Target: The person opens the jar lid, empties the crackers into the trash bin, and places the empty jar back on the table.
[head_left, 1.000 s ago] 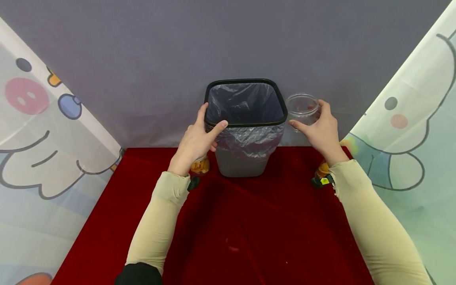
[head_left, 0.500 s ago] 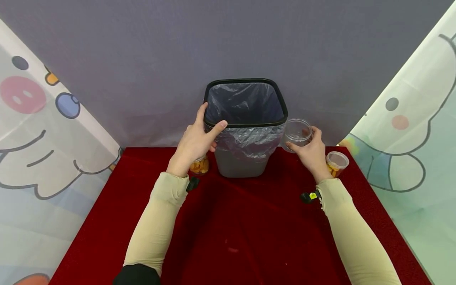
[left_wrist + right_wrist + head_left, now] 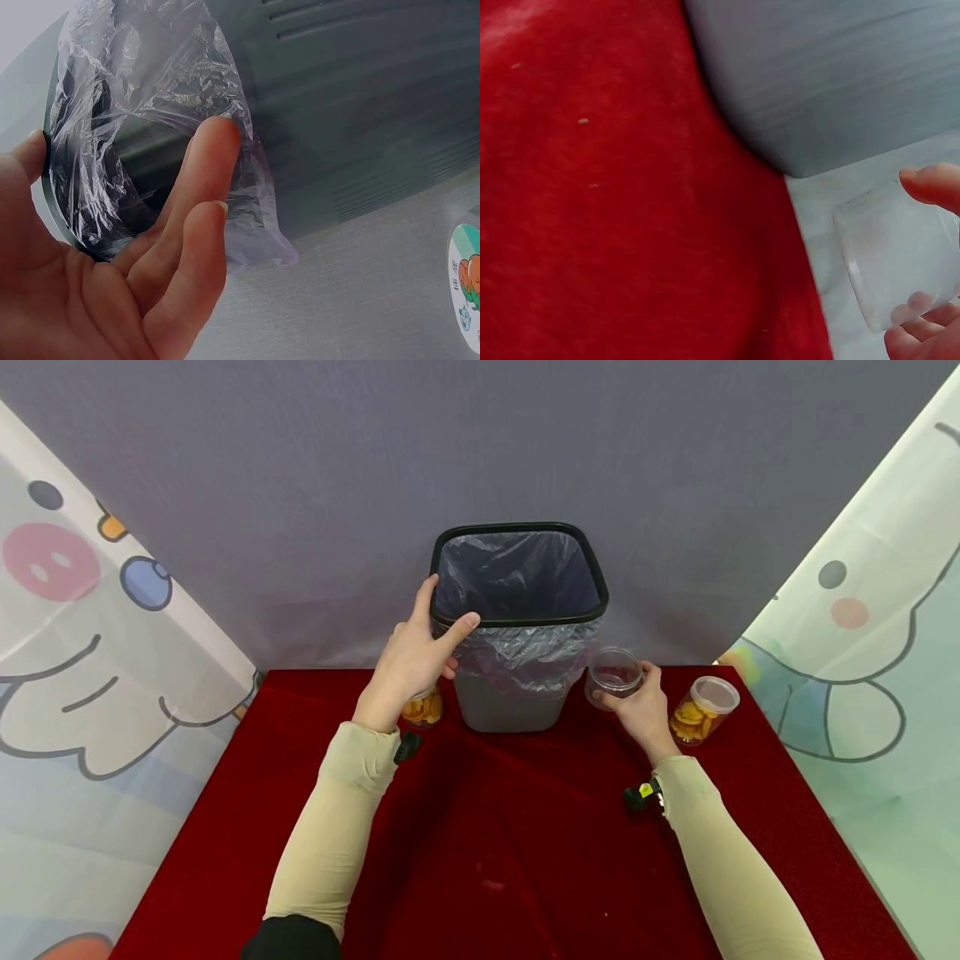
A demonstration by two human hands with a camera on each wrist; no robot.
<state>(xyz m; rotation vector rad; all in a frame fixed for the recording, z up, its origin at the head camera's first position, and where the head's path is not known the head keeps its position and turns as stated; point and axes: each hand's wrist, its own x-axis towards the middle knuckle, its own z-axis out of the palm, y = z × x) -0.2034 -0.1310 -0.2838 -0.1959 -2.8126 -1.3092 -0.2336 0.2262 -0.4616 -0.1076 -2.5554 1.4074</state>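
My left hand (image 3: 412,656) holds the near left corner of a grey trash can (image 3: 506,706), thumb and index finger at its black rim. In the left wrist view its other fingers (image 3: 214,161) lie against the clear plastic liner (image 3: 161,60) folded over the outside. My right hand (image 3: 643,712) grips an uncapped clear plastic jar (image 3: 615,667), which looks to be without contents, low beside the can's right side. In the right wrist view the thumb is on one side of the clear jar (image 3: 889,247) and fingertips are on the other.
A lidded jar of yellow-orange snack pieces (image 3: 693,718) stands right of my right wrist. Another snack jar (image 3: 422,710) shows partly behind my left wrist. The red cloth (image 3: 480,835) covers the table up to the grey backdrop (image 3: 337,485).
My right hand has brought the clear jar down from rim height to low beside the can, slightly leftward. The lidded jar at right has come into view. My left hand stays on the can.
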